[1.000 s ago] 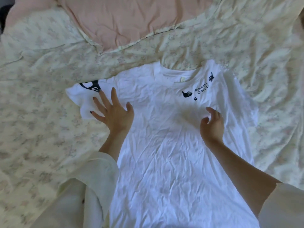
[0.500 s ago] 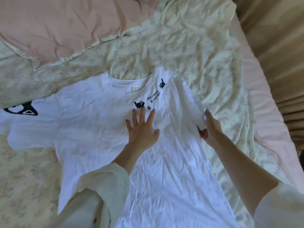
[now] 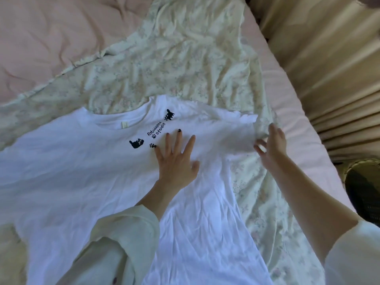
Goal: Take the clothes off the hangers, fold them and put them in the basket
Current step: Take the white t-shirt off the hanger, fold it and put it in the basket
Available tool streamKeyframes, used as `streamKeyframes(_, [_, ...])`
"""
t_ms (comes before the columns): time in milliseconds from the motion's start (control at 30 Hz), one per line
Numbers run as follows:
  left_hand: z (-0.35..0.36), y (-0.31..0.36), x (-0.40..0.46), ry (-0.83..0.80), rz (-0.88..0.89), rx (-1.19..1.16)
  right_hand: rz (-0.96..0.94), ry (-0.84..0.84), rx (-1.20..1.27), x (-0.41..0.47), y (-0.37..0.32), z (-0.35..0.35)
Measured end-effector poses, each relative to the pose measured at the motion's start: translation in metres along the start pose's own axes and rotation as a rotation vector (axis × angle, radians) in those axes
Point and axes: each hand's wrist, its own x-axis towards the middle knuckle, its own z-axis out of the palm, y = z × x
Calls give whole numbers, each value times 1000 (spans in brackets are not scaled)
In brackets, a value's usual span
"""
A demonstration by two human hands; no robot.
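Fingers (image 3: 179, 140) of the left hand (image 3: 176, 163) are spread wide and pressed flat, palm down, on the chest of the white cotton T-shirt (image 3: 102, 177), grasping nothing; the nails are painted dark. That hand rests just beside the small black print of cats, paw marks and the words "Robinhood studio" (image 3: 153, 131), with the little finger almost touching one paw mark. Its wrist comes out of a loose cream sleeve (image 3: 115, 243) which lies over the lower part of the shirt.

At the shirt's right sleeve (image 3: 240, 130) the right hand (image 3: 271, 147) is blurred; its fingers are loosely curled and parted at the sleeve's edge, and whether they pinch the cloth or only touch it I cannot tell.

The shirt lies face up and spread out on the pale green flowered bedsheet (image 3: 185, 64), neck toward the far edge of the bed, hem toward the near edge, its left side running off the picture. A pink quilt (image 3: 51, 38) covers the bed's far left corner. Along the right edge of the bed a pink mattress cover (image 3: 287, 95) shows, and beyond it hang beige pleated curtains (image 3: 329, 68). Low by that right edge stands a woven wicker basket (image 3: 362, 167), its inside dark, well apart from the shirt
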Motion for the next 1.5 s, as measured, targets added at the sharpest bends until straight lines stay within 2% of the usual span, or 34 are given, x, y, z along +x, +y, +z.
streamKeyframes(200, [0, -2, 12, -73, -3, 62, 62, -34, -289, 4, 14, -2])
streamKeyframes(300, [-4, -2, 22, -7, 46, 75, 56, -82, -532, 9, 8, 2])
streamKeyframes(367, [-6, 6, 31, 79, 127, 51, 149, -139, -642, 4, 7, 0])
streamKeyframes(433, [-9, 18, 42, 76, 199, 45, 292, -238, -653, -4, 9, -8])
streamKeyframes(500, [-12, 30, 58, 30, 243, 55, 343, -243, -580, -7, 16, -16])
streamKeyframes(600, [-24, 39, 89, -33, 247, 50, 291, -148, -318, -7, 28, -22])
streamKeyframes(700, [-41, 48, 112, -108, 192, 1, 295, -145, -156, -9, 33, -30])
streamKeyframes(767, [-50, 52, 116, -103, 131, -86, 302, -172, -52, -11, 34, -34])
streamKeyframes(833, [-54, 46, 112, -62, 69, -169, 221, -161, 70, -15, 31, -30])
streamKeyframes(900, [-52, 31, 99, -9, 21, -238, 15, -126, 95, -24, 22, -17])
streamKeyframes(967, [-50, 9, 78, 87, -38, -430, -237, -185, -1, -42, 15, 2])
streamKeyframes(1067, [-49, -23, 47, 246, -272, -998, -510, -571, -296, -85, 15, 38])
streamKeyframes(1133, [-55, -43, 31, 204, -485, -1462, -647, -850, -615, -100, 34, 60])
streamKeyframes(1200, [-59, -64, 15, 96, -604, -1820, -718, -1021, -880, -105, 61, 73])
streamKeyframes(1267, [-58, -81, 3, -26, -582, -1836, -719, -1052, -1039, -108, 79, 74])
streamKeyframes(1367, [-53, -81, -8, -120, -491, -1647, -879, -864, -1100, -106, 91, 66])
streamKeyframes(1433, [-51, -78, -9, -74, -461, -1548, -901, -790, -1304, -103, 96, 65])
streamKeyframes(1500, [-50, -72, -8, 32, -529, -1427, -856, -813, -1573, -98, 101, 64])
